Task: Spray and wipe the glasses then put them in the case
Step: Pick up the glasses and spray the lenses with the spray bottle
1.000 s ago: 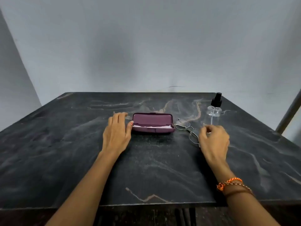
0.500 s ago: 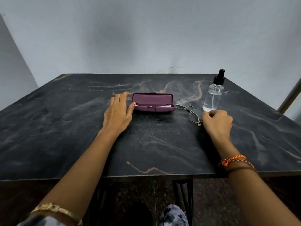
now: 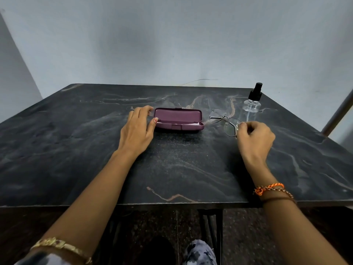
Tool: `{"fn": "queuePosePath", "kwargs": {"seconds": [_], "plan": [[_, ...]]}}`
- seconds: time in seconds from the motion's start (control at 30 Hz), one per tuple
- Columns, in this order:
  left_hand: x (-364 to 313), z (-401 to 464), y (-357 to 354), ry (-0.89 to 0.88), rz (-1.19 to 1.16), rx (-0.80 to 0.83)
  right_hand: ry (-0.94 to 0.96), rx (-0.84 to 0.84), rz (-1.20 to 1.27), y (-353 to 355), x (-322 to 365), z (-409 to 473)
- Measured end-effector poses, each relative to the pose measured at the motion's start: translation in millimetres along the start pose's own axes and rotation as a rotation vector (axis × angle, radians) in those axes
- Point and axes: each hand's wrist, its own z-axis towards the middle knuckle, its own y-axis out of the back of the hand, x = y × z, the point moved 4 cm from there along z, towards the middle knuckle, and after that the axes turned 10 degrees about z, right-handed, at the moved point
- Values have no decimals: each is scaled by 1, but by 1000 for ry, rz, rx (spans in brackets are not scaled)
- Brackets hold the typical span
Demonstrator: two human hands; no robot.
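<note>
Glasses (image 3: 224,121): we see a thin dark metal wire frame with clear, rounded-angular lenses, lying on the counter (image 3: 76,150) between the case and the spray bottle; the frame looks slightly raised at the end our right hand holds, though we cannot tell for sure.
Right hand (image 3: 255,138): our grip here is curled, thumb and fingertips pinching the near lens rim of the glasses.
Left hand (image 3: 136,131): we rest it flat on the counter, fingers straight and together, thumb tip touching the left end of the case; this grip holds nothing.
Case (image 3: 178,121): we see a maroon hard shell, lid raised toward the wall, a pale strip showing along the inside of the tray.
Spray bottle (image 3: 251,106): clear body, black pump top, upright just beyond our right hand.
Counter: dark stone with pale and rust veins.
Wrists: orange thread and brown bands (image 3: 271,190) on our right, a gold bracelet (image 3: 63,247) on our left.
</note>
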Motion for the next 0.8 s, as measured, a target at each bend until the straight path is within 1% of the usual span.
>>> {"fn": "queuePosePath", "kwargs": {"seconds": [0.1, 0.17, 0.23, 0.33, 0.43, 0.5, 0.6, 0.7, 0.8], "plan": [[-1, 0, 2, -11, -35, -37, -57, -73, 142, 3, 1, 2], [-3, -1, 5, -42, -79, -91, -78, -130, 234, 5, 4, 5], [-6, 0, 8, -78, -146, -150, -108, -133, 367, 4, 8, 10], [-13, 7, 8, -75, -323, -254, -152, -37, 572, -4, 18, 18], [-19, 20, 10, 5, -514, -320, -228, 150, 787, -22, 30, 27], [-20, 35, 9, 108, -698, -272, -274, 287, 893, -36, 38, 33], [-22, 56, 3, 282, -1071, -96, -263, 439, 919, -54, 44, 38], [-23, 71, -6, 362, -1375, 64, -232, 495, 923, -68, 46, 44], [-24, 83, -9, 370, -1500, 86, -234, 516, 959, -77, 45, 52]]}}
